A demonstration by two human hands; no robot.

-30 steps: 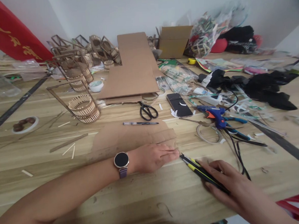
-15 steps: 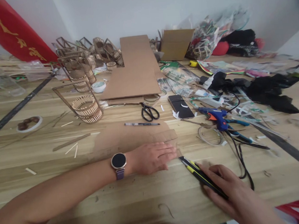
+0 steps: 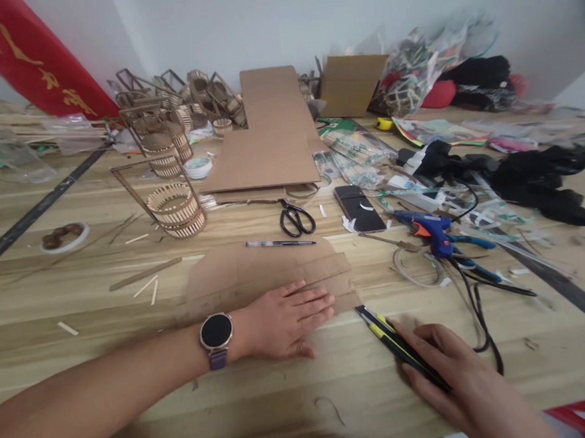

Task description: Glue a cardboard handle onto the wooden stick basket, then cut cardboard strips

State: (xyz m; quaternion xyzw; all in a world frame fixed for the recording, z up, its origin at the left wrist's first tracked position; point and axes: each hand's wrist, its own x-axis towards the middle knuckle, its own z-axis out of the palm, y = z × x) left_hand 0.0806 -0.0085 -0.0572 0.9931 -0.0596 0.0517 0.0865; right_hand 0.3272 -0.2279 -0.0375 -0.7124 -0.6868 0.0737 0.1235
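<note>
My left hand [image 3: 287, 319] lies flat with fingers spread on the near edge of a brown cardboard piece [image 3: 226, 270]; a watch is on that wrist. Faint lines run across the cardboard near its right end. In my right hand [image 3: 448, 368] is a black and yellow utility knife [image 3: 399, 345], its tip pointing at the cardboard's near right corner. A pen [image 3: 280, 243] rests across the cardboard's far part. Black-handled scissors [image 3: 296, 219] lie just beyond it.
A small slatted basket [image 3: 176, 210] stands at the left, with several more behind. Folded cardboard [image 3: 268, 157] lies at the back. To the right are a phone [image 3: 359, 209], a blue glue gun [image 3: 431, 229], pliers [image 3: 474, 241], cables and plastic bags. A white dish [image 3: 65, 238] holds brown balls.
My left hand has slid left and nearer to me, uncovering the cardboard's right end. My right hand still holds the knife in nearly the same place. The whole view has shifted slightly.
</note>
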